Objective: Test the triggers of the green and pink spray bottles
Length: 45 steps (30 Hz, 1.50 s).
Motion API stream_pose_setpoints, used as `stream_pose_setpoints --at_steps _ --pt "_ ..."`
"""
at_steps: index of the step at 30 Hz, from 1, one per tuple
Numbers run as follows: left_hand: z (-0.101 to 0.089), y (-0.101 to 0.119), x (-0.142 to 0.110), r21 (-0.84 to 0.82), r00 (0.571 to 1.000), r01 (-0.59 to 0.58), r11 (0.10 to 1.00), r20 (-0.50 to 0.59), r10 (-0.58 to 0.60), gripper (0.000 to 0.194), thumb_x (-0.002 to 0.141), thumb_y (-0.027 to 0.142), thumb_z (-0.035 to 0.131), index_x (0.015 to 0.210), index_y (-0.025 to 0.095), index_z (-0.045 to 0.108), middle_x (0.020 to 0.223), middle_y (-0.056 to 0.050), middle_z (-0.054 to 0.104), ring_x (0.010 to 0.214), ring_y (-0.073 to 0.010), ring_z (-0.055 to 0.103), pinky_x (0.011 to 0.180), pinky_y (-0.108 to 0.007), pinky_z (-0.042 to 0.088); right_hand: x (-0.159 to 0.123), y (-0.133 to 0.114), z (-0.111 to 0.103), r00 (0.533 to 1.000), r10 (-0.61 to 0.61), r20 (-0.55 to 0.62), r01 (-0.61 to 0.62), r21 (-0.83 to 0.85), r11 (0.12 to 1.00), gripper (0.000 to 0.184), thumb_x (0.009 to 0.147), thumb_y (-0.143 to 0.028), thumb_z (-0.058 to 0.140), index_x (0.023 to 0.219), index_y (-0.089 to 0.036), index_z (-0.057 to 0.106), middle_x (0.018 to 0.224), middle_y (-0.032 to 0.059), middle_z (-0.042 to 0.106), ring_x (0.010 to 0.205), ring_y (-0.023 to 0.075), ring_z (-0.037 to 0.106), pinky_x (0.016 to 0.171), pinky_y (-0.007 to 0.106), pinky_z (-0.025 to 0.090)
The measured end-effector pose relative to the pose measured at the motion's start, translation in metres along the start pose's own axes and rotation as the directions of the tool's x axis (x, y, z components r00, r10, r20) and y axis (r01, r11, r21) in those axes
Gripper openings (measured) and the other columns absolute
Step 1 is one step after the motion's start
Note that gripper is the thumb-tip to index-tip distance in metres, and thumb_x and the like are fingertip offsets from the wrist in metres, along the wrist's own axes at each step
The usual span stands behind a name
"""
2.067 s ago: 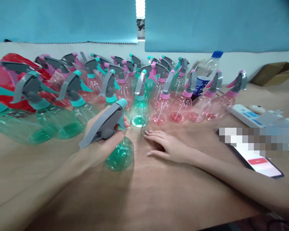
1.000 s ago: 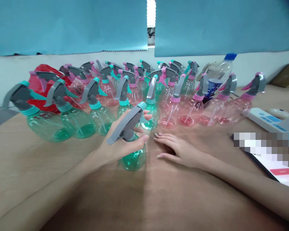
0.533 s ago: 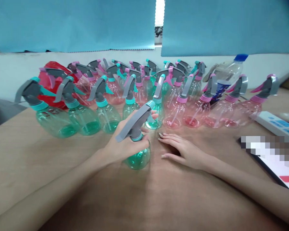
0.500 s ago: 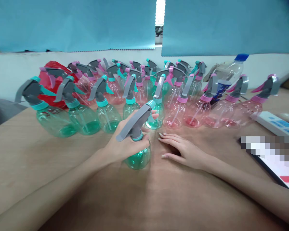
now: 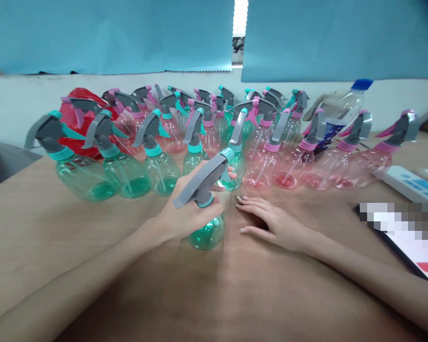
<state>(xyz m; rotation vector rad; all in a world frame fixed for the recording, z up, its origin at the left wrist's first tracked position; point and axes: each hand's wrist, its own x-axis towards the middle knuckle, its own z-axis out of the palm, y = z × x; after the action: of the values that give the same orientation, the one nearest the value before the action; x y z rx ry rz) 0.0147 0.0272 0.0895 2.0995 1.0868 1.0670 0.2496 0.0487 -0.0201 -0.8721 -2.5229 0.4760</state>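
Your left hand (image 5: 189, 219) curls around the neck of a green spray bottle (image 5: 205, 233), upright on the table (image 5: 57, 237) just in front of the other spray bottles (image 5: 160, 173). Your right hand (image 5: 273, 223) lies flat beside it, fingers slightly spread.

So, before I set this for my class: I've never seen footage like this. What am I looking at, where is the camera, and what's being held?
There's no machine here, only a person's two bare hands, filmed by one camera worn on their head and looking forward and down. The left hand holds a green spray bottle around its upper body, just below the grey trigger head. The right hand lies open on the tan table beside it. Behind them stand rows of green spray bottles and pink spray bottles.
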Motion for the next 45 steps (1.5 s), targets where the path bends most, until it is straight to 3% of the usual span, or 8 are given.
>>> stream_pose_setpoints --at_steps 10,22,27,32,37,42,45 --pt "0.0005 0.0009 -0.0017 -0.018 0.999 0.043 0.999 -0.025 -0.044 0.021 0.071 0.018 0.054 0.091 0.024 0.054 0.089 -0.001 0.065 0.072 -0.0172 0.064 0.068 -0.030 0.054 -0.0002 0.0007 0.0008 1.000 -0.008 0.009 0.008 -0.025 1.000 0.053 0.095 -0.049 0.052 0.134 -0.013 0.053 0.140 0.0155 0.055 0.135 0.0286 0.046 0.110 0.050 0.042" --pt "0.0005 0.0005 -0.0013 0.020 1.000 0.006 1.000 -0.011 -0.006 0.009 0.076 0.020 0.053 0.085 0.020 0.052 0.085 -0.002 0.063 0.074 -0.0155 0.063 0.065 -0.027 0.052 -0.0003 0.0007 0.0014 1.000 0.000 0.000 0.000 -0.008 1.000 0.053 0.093 -0.049 0.055 0.134 -0.014 0.054 0.140 0.0159 0.056 0.134 0.0294 0.047 0.110 0.051 0.042" --pt "0.0000 -0.0002 0.0001 -0.036 1.000 0.009 0.999 0.023 -0.008 0.022 0.074 0.015 0.054 0.095 0.020 0.057 0.104 -0.004 0.067 0.078 -0.0154 0.066 0.071 -0.027 0.055 -0.0007 -0.0001 0.0010 1.000 0.001 -0.008 -0.001 0.008 1.000 0.052 0.093 -0.047 0.056 0.134 -0.016 0.054 0.139 0.0154 0.057 0.134 0.0298 0.047 0.109 0.051 0.042" --pt "0.0007 -0.0022 0.0000 -0.034 0.999 -0.026 0.999 0.027 0.026 0.039 0.071 0.012 0.054 0.108 0.021 0.060 0.120 -0.003 0.066 0.092 -0.0163 0.066 0.091 -0.031 0.055 -0.0005 -0.0005 0.0004 1.000 -0.003 -0.016 0.003 0.012 1.000 0.051 0.093 -0.047 0.057 0.134 -0.016 0.055 0.138 0.0155 0.057 0.133 0.0299 0.048 0.108 0.051 0.043" --pt "0.0025 -0.0008 -0.0002 0.006 0.999 0.030 1.000 0.015 -0.030 0.047 0.072 0.021 0.053 0.118 0.023 0.058 0.120 -0.002 0.067 0.082 -0.0153 0.065 0.092 -0.031 0.056 0.0002 -0.0005 0.0000 1.000 -0.008 -0.014 0.008 0.008 1.000 0.051 0.093 -0.047 0.056 0.134 -0.017 0.055 0.139 0.0151 0.057 0.134 0.0298 0.047 0.109 0.051 0.042" --pt "0.0043 -0.0004 -0.0020 0.008 0.998 0.058 0.998 -0.010 -0.058 0.052 0.073 0.019 0.053 0.124 0.017 0.055 0.096 -0.003 0.072 0.080 -0.0175 0.068 0.090 -0.033 0.058 0.0001 -0.0008 -0.0002 1.000 -0.010 -0.014 0.010 0.010 1.000 0.051 0.093 -0.048 0.056 0.134 -0.017 0.055 0.139 0.0151 0.057 0.134 0.0302 0.047 0.109 0.052 0.042" --pt "0.0046 -0.0016 -0.0024 -0.025 0.998 0.059 0.998 -0.024 -0.060 0.055 0.072 0.018 0.057 0.126 0.014 0.052 0.110 -0.008 0.069 0.089 -0.0195 0.069 0.088 -0.033 0.058 0.0001 -0.0012 -0.0006 1.000 -0.012 -0.018 0.012 0.009 1.000 0.050 0.093 -0.048 0.055 0.134 -0.018 0.054 0.138 0.0146 0.058 0.133 0.0302 0.048 0.108 0.052 0.043"
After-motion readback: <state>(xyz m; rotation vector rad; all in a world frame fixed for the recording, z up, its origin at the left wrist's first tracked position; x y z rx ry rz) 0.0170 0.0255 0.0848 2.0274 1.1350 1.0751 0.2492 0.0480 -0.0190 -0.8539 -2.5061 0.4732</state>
